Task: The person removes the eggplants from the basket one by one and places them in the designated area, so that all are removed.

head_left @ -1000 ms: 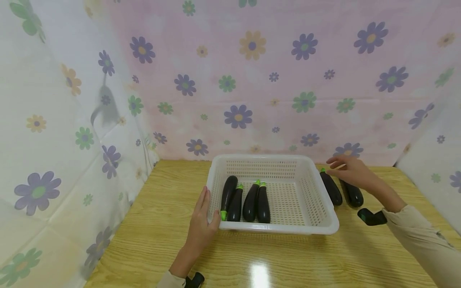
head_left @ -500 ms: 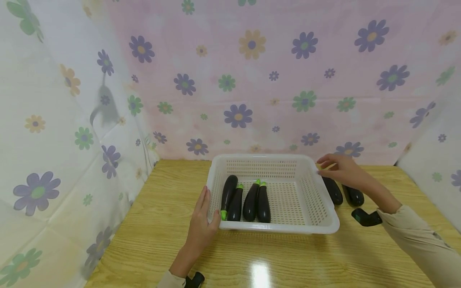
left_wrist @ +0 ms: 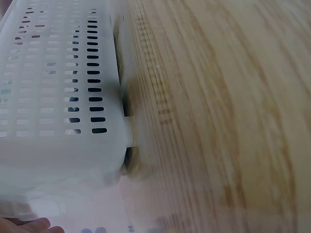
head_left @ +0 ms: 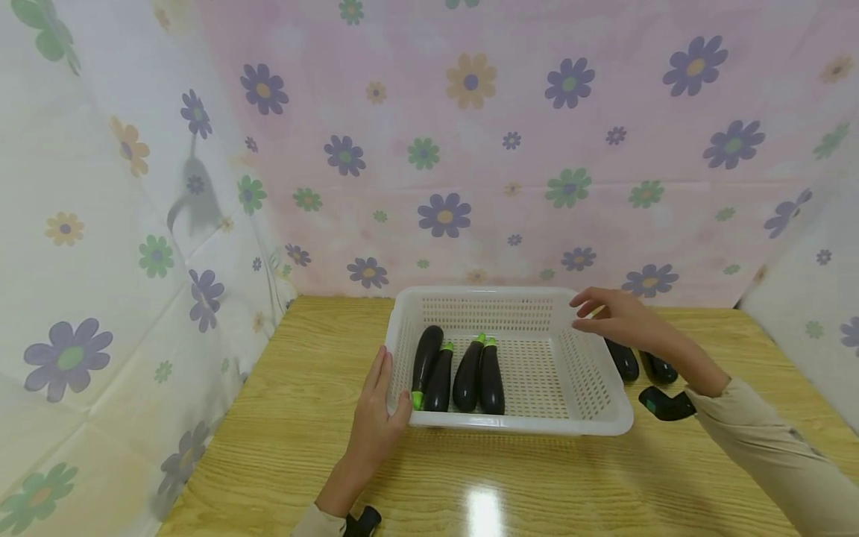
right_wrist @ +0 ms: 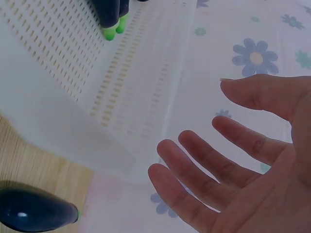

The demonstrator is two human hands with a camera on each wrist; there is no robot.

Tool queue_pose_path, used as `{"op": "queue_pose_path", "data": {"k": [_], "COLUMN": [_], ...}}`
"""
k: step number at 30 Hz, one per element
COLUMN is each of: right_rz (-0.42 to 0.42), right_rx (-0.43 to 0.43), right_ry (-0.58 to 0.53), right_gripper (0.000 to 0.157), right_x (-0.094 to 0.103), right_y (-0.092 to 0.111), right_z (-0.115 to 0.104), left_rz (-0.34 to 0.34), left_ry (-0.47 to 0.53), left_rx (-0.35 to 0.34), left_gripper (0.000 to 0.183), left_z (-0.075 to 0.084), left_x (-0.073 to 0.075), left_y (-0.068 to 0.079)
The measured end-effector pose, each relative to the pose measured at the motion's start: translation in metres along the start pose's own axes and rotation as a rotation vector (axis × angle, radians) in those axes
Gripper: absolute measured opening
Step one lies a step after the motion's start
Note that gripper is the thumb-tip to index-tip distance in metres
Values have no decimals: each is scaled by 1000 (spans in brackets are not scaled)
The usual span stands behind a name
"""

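A white plastic basket (head_left: 510, 426) stands on the wooden table, with several dark eggplants (head_left: 464, 377) lying side by side in its left half. My left hand (head_left: 377, 419) rests on the basket's left side near the front corner, fingers straight along the wall. Over the basket's back right corner hovers my right hand (head_left: 620, 319), fingers spread and loosely bent, holding nothing. Two more eggplants lie on the table right of the basket: a nearer one (head_left: 625, 364) and an outer one (head_left: 661, 368), both partly hidden by the right hand and forearm.
Flowered cloth (head_left: 496, 149) hangs behind the table and along both sides. The wood-grain tabletop (head_left: 322, 350) extends left of and in front of the basket. A black strap-like device (head_left: 667, 403) is by the right wrist; another (head_left: 363, 521) is by the left.
My right hand has moved left, from above the loose eggplants to over the basket's back right corner. The left hand, the basket and the eggplants have stayed in place.
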State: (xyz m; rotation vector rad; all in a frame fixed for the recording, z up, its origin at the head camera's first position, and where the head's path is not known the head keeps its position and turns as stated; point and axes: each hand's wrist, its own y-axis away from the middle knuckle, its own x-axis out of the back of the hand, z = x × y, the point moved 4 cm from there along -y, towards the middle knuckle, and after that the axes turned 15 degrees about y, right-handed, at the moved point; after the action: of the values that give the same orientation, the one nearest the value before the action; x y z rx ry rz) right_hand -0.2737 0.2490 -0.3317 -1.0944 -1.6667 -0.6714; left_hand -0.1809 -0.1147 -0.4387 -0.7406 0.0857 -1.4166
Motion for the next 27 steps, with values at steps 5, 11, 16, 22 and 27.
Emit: {"op": "queue_pose_path", "data": {"k": [5,11,16,22,27], "right_rz": [-31,-64,-96,-121,-153], "right_rx": [22,51,41,45,41], "right_ry": [-11,-25,-42,-64,-106], "right_gripper": [37,36,37,38,37], "right_x": [-3,-10,-19,-27,-33], "right_y": [-3,-9,-13,-17,-21], "right_z": [-11,-19,-20,-28,-32], "left_rz": [-4,-7,-9,-17,-19], "left_ry": [2,7,5,19,22], "left_rx": [-5,-13,-2,19,18], "left_gripper": [67,67,66,65,65], "left_z": [0,0,-1,-2,-2], "left_x": [0,0,0,0,0], "left_y": [0,0,0,0,0]}}
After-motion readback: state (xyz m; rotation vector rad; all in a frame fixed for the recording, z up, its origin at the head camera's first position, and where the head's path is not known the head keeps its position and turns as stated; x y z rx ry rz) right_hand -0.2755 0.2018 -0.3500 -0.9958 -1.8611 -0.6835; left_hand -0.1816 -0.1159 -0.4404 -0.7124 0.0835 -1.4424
